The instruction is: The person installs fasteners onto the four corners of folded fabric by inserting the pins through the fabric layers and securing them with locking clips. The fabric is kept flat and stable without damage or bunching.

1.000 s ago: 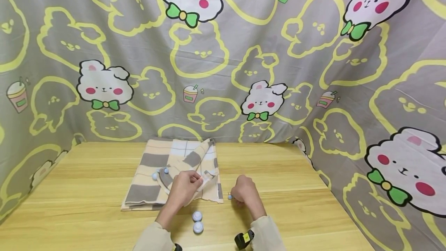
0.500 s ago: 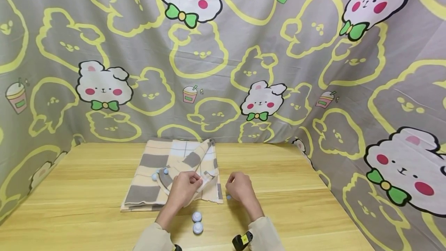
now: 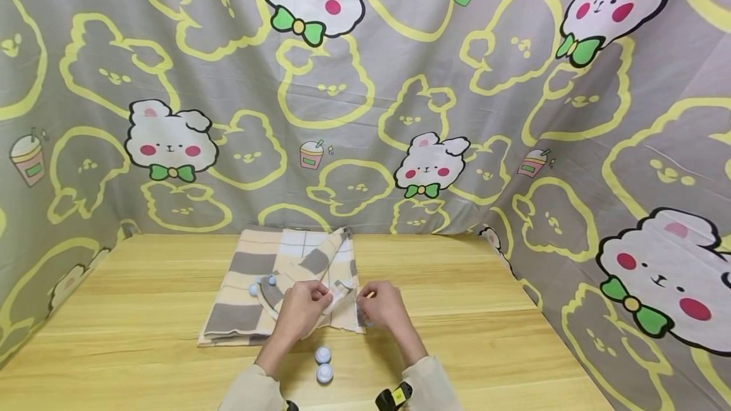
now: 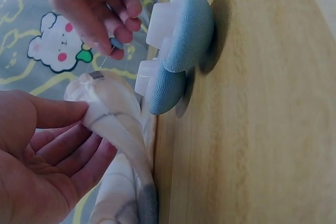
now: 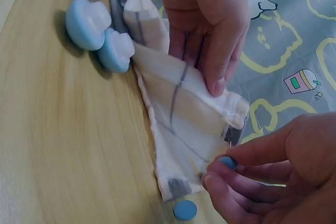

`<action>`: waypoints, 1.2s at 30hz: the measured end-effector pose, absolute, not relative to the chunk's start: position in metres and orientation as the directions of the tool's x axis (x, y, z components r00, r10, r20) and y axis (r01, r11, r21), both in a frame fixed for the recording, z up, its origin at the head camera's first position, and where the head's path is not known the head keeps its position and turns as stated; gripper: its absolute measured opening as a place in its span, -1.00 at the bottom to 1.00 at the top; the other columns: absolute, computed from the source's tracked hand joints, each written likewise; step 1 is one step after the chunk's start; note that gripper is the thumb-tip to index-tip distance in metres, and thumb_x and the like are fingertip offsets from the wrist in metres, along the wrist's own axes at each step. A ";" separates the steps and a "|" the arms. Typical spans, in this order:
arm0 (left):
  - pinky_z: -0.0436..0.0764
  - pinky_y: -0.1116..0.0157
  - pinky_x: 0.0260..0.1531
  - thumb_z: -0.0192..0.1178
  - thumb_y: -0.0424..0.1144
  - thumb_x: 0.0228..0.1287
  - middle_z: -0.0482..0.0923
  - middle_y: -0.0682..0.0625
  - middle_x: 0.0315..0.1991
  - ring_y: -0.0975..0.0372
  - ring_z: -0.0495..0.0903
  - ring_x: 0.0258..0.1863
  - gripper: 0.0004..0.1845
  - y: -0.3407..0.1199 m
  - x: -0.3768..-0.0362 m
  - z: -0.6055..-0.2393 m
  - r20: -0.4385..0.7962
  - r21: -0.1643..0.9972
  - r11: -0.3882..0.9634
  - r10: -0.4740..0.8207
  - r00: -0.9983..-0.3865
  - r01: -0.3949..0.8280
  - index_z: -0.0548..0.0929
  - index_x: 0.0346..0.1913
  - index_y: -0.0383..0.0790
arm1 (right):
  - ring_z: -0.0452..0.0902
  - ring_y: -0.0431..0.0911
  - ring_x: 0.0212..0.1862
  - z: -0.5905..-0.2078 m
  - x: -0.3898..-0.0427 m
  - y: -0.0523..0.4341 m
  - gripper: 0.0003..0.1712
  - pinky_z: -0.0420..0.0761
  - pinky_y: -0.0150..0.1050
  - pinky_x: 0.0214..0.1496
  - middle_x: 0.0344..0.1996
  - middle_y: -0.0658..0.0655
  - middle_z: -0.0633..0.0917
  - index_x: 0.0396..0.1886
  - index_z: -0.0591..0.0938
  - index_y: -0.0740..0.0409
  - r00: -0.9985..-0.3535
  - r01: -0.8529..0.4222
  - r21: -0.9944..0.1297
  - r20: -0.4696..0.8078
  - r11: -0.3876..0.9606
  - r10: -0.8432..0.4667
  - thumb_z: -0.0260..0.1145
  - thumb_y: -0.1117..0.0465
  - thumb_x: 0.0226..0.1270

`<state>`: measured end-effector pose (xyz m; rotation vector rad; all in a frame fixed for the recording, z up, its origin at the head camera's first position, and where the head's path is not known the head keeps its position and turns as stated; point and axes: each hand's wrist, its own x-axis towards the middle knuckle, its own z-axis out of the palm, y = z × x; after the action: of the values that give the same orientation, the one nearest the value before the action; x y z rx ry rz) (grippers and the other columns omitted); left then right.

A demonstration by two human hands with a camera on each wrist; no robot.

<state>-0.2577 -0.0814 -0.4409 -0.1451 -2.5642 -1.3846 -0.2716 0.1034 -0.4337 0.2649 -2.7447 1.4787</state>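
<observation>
A plaid cloth (image 3: 242, 293) in beige, grey and white lies folded on the table. My left hand (image 3: 302, 306) pinches a raised corner of it between thumb and fingers. My right hand (image 3: 385, 306) faces it from the right. Between its thumb and fingers it pinches a small blue-headed pin (image 5: 228, 162). In the left wrist view the pin's thin needle points toward the raised cloth edge, its tip right at the fabric. A flat blue disc (image 5: 185, 210) lies beside the cloth, below the right hand.
Two light-blue domed fasteners (image 3: 323, 355) with whitish stems lie on the wooden table (image 3: 457, 335) nearer me. Two more blue fasteners (image 3: 254, 289) sit on the cloth's left part. A grey curtain (image 3: 342, 100) printed with rabbits surrounds the table.
My right hand has moved left from beside the cloth to its raised corner, carrying the pin. My left hand has kept its place and its pinch on the cloth.
</observation>
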 end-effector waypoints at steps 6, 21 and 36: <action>0.61 0.27 -0.40 0.34 -0.36 0.25 0.76 -0.01 -0.46 0.27 0.68 -0.44 -0.97 -0.081 -0.257 -0.440 0.236 0.818 0.543 -0.012 -0.972 0.191 0.75 -0.34 -0.24 | 0.63 -0.14 -0.62 -0.433 -0.272 0.101 -0.94 0.66 -0.27 -0.52 -0.64 0.19 0.70 -0.44 0.70 0.34 -0.982 -0.113 -0.881 0.027 0.459 -0.189 0.36 0.42 0.21; 0.62 0.27 -0.39 0.36 -0.32 0.24 0.77 -0.03 -0.43 0.22 0.73 -0.40 -0.94 -0.081 -0.258 -0.440 0.227 0.811 0.553 0.004 -0.974 0.192 0.75 -0.33 -0.26 | 0.57 -0.19 -0.64 -0.434 -0.269 0.094 -0.89 0.67 -0.23 -0.54 -0.66 0.16 0.68 -0.41 0.69 0.44 -0.975 -0.084 -0.909 -0.010 0.409 -0.222 0.31 0.42 0.23; 0.61 0.28 -0.42 0.38 -0.33 0.22 0.76 -0.03 -0.43 0.23 0.71 -0.41 -0.94 -0.080 -0.256 -0.439 0.227 0.805 0.555 0.034 -0.973 0.207 0.76 -0.32 -0.28 | 0.56 -0.20 -0.67 -0.435 -0.269 0.094 -0.84 0.67 -0.24 -0.53 -0.65 0.21 0.69 -0.36 0.64 0.55 -0.967 -0.060 -0.941 -0.028 0.334 -0.253 0.27 0.44 0.27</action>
<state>-0.2562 -0.0795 -0.4389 -0.2040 -2.6034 -1.3846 -0.2692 0.0937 -0.4353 0.3210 -2.6989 1.8912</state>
